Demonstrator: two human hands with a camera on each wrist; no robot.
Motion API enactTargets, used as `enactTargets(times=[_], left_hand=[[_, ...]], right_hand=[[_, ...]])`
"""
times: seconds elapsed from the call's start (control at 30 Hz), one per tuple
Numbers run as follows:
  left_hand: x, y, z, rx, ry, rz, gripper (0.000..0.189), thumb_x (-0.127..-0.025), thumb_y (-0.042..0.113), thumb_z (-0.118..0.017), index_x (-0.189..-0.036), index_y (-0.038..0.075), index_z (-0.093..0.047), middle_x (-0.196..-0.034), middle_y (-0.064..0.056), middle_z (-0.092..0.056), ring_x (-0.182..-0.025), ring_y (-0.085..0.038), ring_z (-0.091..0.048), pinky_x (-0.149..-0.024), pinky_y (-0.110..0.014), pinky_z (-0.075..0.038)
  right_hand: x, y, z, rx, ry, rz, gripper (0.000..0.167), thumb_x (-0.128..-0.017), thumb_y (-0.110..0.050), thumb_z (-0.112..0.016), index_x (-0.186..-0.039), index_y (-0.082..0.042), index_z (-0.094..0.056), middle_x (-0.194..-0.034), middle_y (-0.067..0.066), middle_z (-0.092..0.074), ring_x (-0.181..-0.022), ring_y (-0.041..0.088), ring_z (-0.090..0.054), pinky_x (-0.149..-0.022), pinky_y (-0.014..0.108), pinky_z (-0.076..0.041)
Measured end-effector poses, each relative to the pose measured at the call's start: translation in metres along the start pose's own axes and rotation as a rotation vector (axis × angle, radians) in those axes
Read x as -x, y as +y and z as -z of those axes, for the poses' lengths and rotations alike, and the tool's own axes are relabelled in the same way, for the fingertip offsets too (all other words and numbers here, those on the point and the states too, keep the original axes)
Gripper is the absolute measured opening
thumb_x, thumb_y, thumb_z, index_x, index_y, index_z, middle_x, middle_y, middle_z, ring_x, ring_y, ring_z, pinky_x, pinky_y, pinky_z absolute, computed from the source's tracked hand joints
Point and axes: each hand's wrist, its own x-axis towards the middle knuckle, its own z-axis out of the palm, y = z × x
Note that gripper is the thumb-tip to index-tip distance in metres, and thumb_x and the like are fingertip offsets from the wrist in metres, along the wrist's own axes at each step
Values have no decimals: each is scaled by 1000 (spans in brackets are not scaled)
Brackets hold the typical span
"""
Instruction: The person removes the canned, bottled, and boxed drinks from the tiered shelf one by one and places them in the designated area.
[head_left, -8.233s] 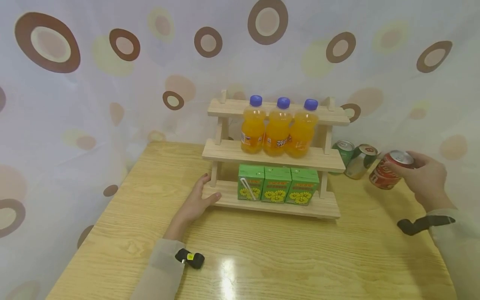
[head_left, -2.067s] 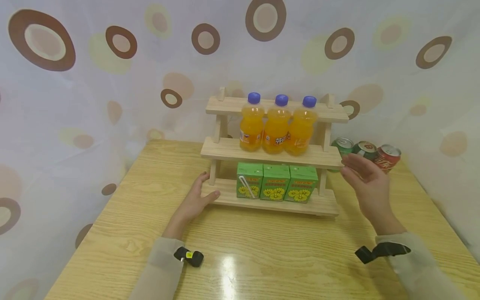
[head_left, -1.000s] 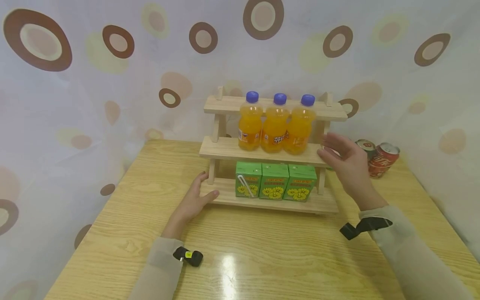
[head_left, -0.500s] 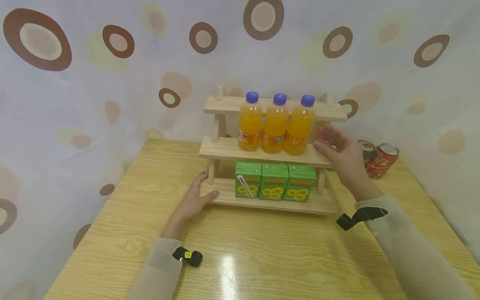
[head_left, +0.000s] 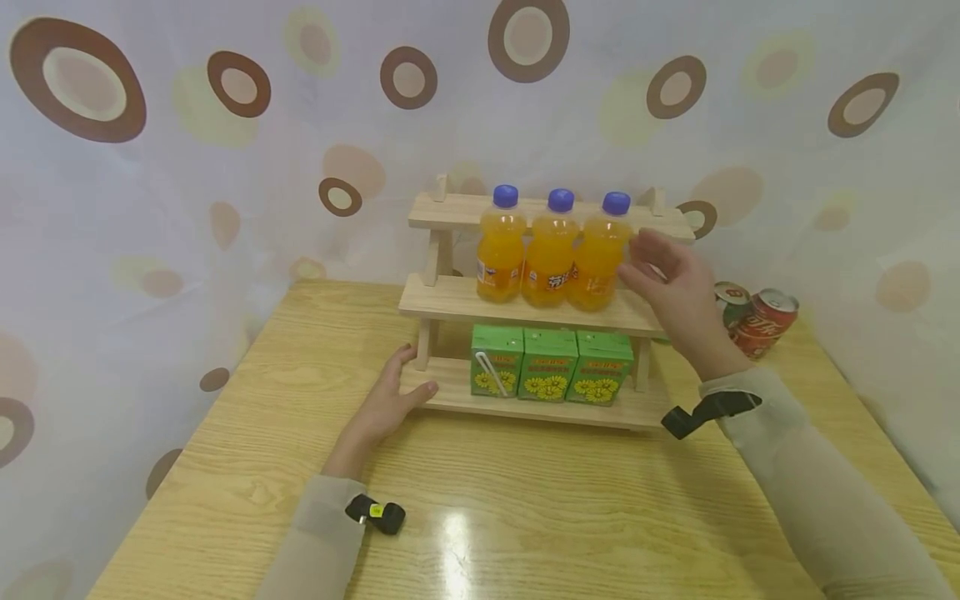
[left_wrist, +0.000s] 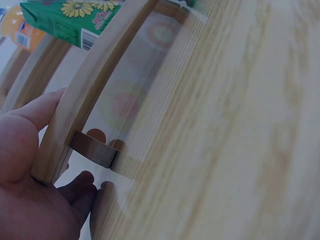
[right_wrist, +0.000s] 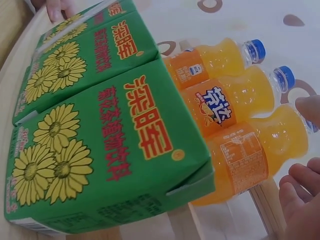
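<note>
A three-tier wooden display shelf (head_left: 450, 293) stands on the table. My left hand (head_left: 382, 408) holds the left end of its bottom board (left_wrist: 75, 110), thumb over the top and fingers beneath. Raised beside the rightmost orange soda bottle (head_left: 598, 262) is my right hand (head_left: 678, 300), its thumb and fingers apart, fingertips close to the bottle's side, grasping nothing. Two more soda bottles (head_left: 501, 258) with blue caps share the middle tier. On the bottom tier, three green drink cartons (head_left: 547, 367) sit side by side; the left one carries a straw.
Right of the shelf, a red soda can (head_left: 767, 323) and a dark green can (head_left: 732, 297) stand on the wooden table (head_left: 525, 517). A further green can is almost wholly hidden behind my right hand. A patterned cloth (head_left: 247, 167) hangs behind.
Earlier my right hand held the red can; now the can stands with the others. That hand has moved left and up to the right bottle. My left hand has stayed put.
</note>
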Motion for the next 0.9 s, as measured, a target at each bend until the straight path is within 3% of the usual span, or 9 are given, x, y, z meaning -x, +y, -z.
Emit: enactTargets(times=[0.43,0.9], left_hand=[[1,0,1,3,1,14,74,-97,37,-63,-156,19,-20,-165,-5,-5,-149,-29,-1,-117,-58,-7],[1,0,0,17,4,17,75,-97,38,-63,-156,19,-21,-165,-5,-5,-149,-30,-1,-117,-58,-6]], right_hand=[[-20,-3,-9,59,23,-13,68,-87,-18,-78,-146,-7,-46,-148,11,-47,-131,22,-48,-106,26,-40],[-32,-7,-16,97,-11,-30,75,-86,-25,-79,-150,-11,-42,-152,7,-43,-138,22,-42,-113,41,-33]])
